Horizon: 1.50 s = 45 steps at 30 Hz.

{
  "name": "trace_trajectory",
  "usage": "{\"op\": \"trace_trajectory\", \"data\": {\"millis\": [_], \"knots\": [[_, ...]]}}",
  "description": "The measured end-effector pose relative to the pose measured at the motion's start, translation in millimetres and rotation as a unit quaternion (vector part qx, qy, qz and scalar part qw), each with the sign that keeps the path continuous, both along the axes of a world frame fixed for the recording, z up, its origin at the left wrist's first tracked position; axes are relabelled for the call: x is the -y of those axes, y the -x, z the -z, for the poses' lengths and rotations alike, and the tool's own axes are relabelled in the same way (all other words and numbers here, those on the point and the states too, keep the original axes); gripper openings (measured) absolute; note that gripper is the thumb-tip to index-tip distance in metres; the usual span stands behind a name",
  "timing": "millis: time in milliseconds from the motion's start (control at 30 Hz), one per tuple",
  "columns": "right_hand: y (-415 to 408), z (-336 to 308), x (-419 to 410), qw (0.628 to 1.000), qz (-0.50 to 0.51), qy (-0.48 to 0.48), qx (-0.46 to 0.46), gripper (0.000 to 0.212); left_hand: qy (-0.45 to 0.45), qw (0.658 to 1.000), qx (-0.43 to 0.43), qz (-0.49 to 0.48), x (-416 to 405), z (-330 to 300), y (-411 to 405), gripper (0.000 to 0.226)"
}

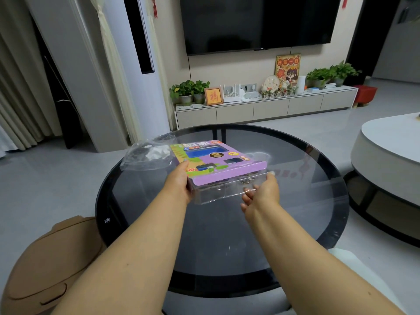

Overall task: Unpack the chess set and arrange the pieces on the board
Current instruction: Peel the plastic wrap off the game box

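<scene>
Chess set box [218, 162], still sealed, hangs above the round glass table's [295, 223] far-left part, long axis running away from you; your left hand [179, 185] clamps its left edge, your right hand [261, 192] cups the clear near-right corner, fingers loosely curled.

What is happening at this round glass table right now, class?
A person holds a chess set box above the round glass table with both hands. The left hand grips its left side; the right hand supports the clear plastic underside at the near right corner. The purple printed cover is still on, so unpacking has barely begun. A crumpled clear plastic bag lies on the table just behind the box.
</scene>
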State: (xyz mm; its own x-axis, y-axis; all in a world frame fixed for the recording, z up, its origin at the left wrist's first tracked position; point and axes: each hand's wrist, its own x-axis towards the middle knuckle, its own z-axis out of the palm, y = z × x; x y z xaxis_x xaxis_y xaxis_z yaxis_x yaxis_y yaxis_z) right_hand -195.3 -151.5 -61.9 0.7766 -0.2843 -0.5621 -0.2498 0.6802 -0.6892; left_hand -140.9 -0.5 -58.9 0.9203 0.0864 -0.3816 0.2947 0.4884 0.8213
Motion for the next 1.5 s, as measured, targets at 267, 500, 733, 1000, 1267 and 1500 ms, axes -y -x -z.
{"op": "trace_trajectory", "data": {"millis": [267,500,733,1000,1267,1500], "knots": [[-15.6,9.9,46.4,0.986,-0.163,-0.036,-0.027,0.049,-0.079,0.994,-0.006,0.069,-26.1,3.6,4.6,0.028],[-35.7,13.7,40.2,0.976,-0.212,0.008,0.043,0.020,0.059,0.990,0.046,0.117,-23.3,13.0,15.4,0.046],[-61.3,26.4,42.4,0.986,-0.154,0.030,0.059,0.013,0.166,0.977,0.091,0.092,-15.4,30.9,35.3,0.058],[-76.9,31.5,39.8,0.988,-0.143,0.052,0.042,0.011,0.069,0.994,0.070,0.040,-10.0,37.2,33.0,0.022],[-98.0,29.4,43.8,0.983,-0.150,0.106,0.018,0.011,0.092,0.993,0.055,0.043,-11.4,41.5,42.7,0.013],[-102.9,39.0,43.4,0.977,-0.175,0.120,0.021,0.010,0.107,0.991,0.021,0.084,-23.9,38.5,24.0,0.021]]}}
